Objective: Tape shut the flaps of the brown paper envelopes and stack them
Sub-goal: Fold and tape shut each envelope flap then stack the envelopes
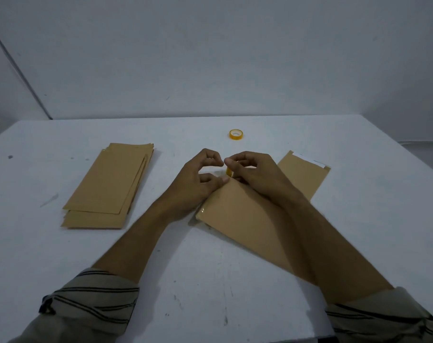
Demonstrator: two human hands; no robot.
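Left on tabletop (62, 256): stack of brown envelopes (109, 184), loosely squared, likely parked clear of work zone. Left grip (200, 179): thumb presses far end of centre envelope (240, 214), pinning it for taping; fingers curled, cannot tell if they pinch tape end. Yellow tape roll (228, 171) pinched in right grip (255, 174), just beyond flap end, probably to draw strip across. Spare tape roll (236, 134) farther back, apart. Right: single envelope (303, 174), white strip at far edge, partly hidden behind right wrist; which pile is finished, unclear
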